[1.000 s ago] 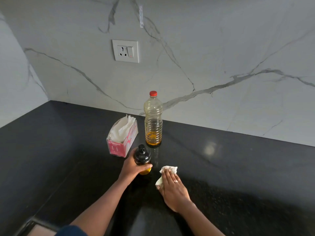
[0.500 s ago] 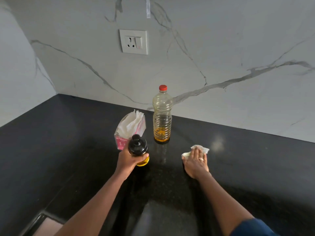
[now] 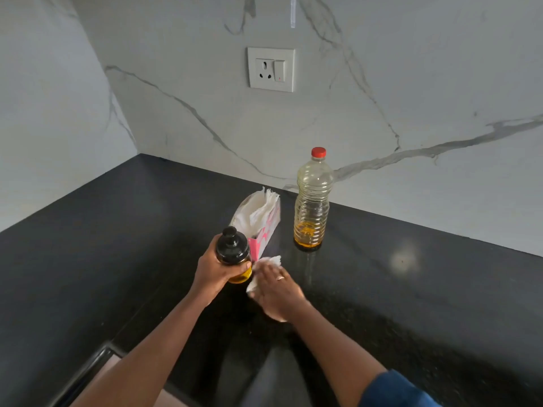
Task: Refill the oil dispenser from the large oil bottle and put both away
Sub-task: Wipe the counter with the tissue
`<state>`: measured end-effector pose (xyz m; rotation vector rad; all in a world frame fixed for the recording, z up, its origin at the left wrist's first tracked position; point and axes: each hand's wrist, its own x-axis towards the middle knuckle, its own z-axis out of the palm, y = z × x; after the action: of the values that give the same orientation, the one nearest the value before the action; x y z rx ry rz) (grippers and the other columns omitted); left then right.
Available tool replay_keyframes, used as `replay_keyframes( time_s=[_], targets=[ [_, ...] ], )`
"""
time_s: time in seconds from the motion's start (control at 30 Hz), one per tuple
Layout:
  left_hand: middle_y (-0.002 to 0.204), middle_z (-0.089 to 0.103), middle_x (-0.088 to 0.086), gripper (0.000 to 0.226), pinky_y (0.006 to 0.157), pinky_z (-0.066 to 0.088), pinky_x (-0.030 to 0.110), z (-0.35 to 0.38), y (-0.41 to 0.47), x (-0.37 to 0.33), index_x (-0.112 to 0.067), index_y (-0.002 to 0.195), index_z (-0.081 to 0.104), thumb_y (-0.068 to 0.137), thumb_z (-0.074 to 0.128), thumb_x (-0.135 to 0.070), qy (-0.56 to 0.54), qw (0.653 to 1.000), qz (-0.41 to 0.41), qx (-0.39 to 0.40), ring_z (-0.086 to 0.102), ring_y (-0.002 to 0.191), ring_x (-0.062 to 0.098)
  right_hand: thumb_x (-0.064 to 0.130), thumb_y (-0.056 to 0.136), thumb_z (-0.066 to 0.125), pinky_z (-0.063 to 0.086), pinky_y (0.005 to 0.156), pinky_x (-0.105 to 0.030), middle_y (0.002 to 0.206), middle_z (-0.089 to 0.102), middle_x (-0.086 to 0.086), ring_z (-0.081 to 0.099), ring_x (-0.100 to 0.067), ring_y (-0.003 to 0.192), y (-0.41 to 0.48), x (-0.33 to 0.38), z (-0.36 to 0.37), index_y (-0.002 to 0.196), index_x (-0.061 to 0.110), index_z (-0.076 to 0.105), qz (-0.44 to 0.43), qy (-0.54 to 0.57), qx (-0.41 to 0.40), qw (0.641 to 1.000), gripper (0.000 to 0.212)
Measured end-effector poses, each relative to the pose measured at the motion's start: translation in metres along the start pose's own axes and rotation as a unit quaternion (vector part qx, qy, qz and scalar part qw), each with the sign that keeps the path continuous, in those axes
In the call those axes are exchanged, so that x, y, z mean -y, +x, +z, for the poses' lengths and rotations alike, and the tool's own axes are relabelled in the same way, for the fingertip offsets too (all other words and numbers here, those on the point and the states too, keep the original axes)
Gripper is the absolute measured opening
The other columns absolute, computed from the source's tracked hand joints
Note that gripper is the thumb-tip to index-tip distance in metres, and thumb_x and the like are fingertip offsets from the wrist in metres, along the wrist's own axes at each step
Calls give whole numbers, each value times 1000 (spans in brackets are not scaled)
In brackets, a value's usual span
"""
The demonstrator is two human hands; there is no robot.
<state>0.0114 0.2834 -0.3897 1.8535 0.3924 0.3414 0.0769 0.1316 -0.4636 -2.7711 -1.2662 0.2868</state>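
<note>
My left hand (image 3: 213,270) grips the oil dispenser (image 3: 234,252), a small bottle with a black pump cap and yellow oil showing at its base, held just above the black countertop (image 3: 411,304). My right hand (image 3: 276,292) presses a crumpled white tissue (image 3: 269,264) against the counter right beside the dispenser's base. The large oil bottle (image 3: 312,201) stands upright behind them near the wall, red cap on, with a little amber oil at the bottom.
A pink tissue box (image 3: 261,221) with white tissues sticking out sits just behind the dispenser, left of the large bottle. A wall socket (image 3: 271,69) is on the marble backsplash. A sink edge (image 3: 88,368) shows at the lower left.
My right hand slid the tissue across the counter, first out to the right, then back left beside the dispenser. My left hand kept hold of the dispenser.
</note>
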Motion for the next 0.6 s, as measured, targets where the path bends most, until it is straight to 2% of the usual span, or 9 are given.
replay_keyframes(
  time_s=[0.13, 0.2, 0.3, 0.43, 0.53, 0.6],
  targets=[
    [100, 62, -12, 66, 72, 43, 8, -14, -5, 6, -35, 103, 51, 57, 84, -2, 3, 1000, -10, -4, 59, 92, -4, 46, 98, 17, -5, 117, -38, 157, -5, -14, -8, -25, 144, 7, -41, -8, 147, 3, -4, 131, 33, 14, 991, 68],
    [100, 62, -12, 67, 71, 43, 8, -21, -10, 11, -36, 105, 50, 57, 84, -3, 4, 1000, -17, -7, 59, 92, -3, 44, 99, 16, -4, 118, -39, 157, -8, -15, -9, -26, 144, 13, -45, -10, 146, 2, -6, 164, 48, 18, 985, 68],
    [103, 61, -12, 69, 77, 40, 11, -30, -20, 18, -33, 109, 49, 57, 85, -5, 11, 999, -26, -20, 57, 96, 1, 43, 99, 15, -6, 117, -41, 156, -11, -15, -13, -27, 143, 20, -31, -9, 146, 1, -8, 180, 67, 20, 981, 67],
    [103, 61, -12, 68, 81, 39, 14, -36, -28, 22, -25, 115, 52, 57, 85, -9, 28, 998, -35, -48, 56, 97, 2, 44, 99, 14, -8, 115, -37, 156, -9, -16, -11, -26, 144, 9, 19, 2, 146, 1, -7, 117, 59, 5, 991, 67],
    [99, 63, -15, 63, 81, 39, 13, -32, -34, 17, -30, 109, 53, 58, 85, -13, 22, 997, -33, -72, 57, 93, -2, 43, 98, 17, -9, 114, -36, 156, -6, -16, -10, -26, 144, -13, 62, 14, 147, 1, -4, 41, 46, -19, 998, 68],
    [100, 64, -13, 62, 86, 41, 18, -25, -38, 14, -29, 110, 54, 58, 85, -16, 19, 997, -31, -75, 58, 94, 1, 44, 98, 18, -11, 112, -34, 157, -3, -15, -9, -26, 144, -33, 80, 20, 148, 3, -1, -20, 21, -18, 999, 67]
  ],
)
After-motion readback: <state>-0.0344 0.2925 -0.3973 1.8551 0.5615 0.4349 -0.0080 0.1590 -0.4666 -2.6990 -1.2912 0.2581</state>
